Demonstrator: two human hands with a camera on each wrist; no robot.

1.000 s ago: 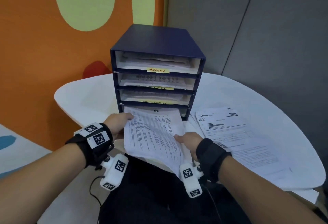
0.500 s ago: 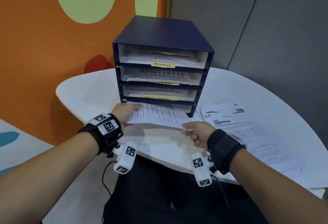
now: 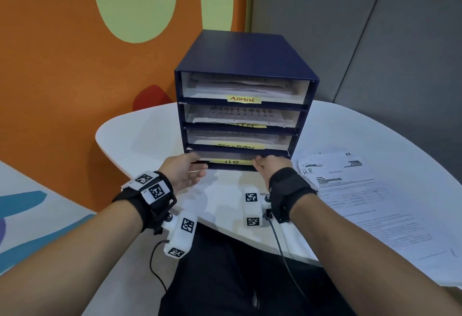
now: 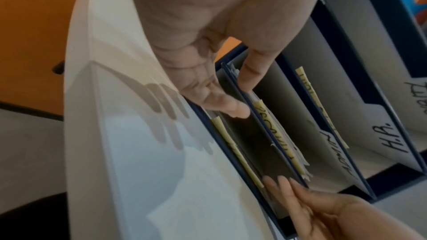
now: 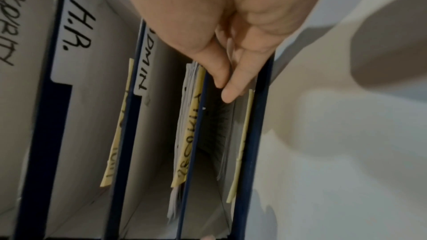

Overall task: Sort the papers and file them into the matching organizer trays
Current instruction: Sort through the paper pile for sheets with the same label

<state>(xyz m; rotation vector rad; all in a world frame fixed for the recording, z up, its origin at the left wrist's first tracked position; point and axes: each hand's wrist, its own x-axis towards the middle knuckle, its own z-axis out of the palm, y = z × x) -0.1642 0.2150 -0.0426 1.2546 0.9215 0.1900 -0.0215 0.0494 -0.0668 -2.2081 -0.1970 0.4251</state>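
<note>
A navy organizer (image 3: 240, 55) with four stacked trays stands on the white table (image 3: 140, 140). The trays carry yellow labels: ADMIN on top, SECURITY third, HR (image 3: 231, 162) at the bottom. Both hands are at the mouth of the bottom tray. My left hand (image 3: 197, 163) reaches in at the left end with straight fingers (image 4: 221, 101), its thumb against the shelf above. At the right end my right hand (image 3: 260, 161) has straight fingertips (image 5: 228, 96) on a printed sheet (image 5: 225, 130) that lies inside this tray. The upper trays hold papers.
A loose pile of printed papers (image 3: 355, 195), the top one marked "H.R." by hand, lies on the table right of the organizer. An orange wall stands behind on the left, a grey wall on the right. The table's near edge is over my lap.
The sheet that both hands held in front of the organizer has slid fully into the bottom tray. Both hands followed it forward to the tray's mouth.
</note>
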